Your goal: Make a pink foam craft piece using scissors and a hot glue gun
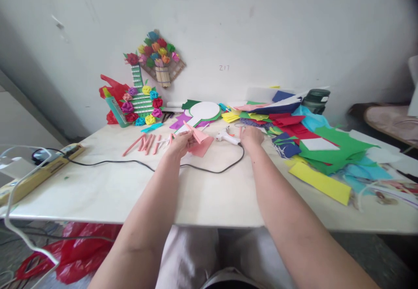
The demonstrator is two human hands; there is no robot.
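Note:
A folded piece of pink paper [200, 136] is pinched in my left hand [183, 143]. Under it, flat on the table, lies another pink sheet [201, 149]. My right hand [252, 137] rests at the tabletop with its fingers curled together; a small pinkish bit shows at its fingertips, too small to name. Just left of that hand is a white glue gun [228, 137], its black cord running back across the table. Several rolled pink paper strips [148, 144] lie to the left of my left hand.
Coloured paper sheets [336, 147] pile up on the right, with a yellow strip [320, 183] near the front. A white paper disc [204, 110] lies behind my hands. Paper-flower crafts [143, 102] and a glue bottle [116, 108] stand back left; a power strip [42, 173] sits at the left edge.

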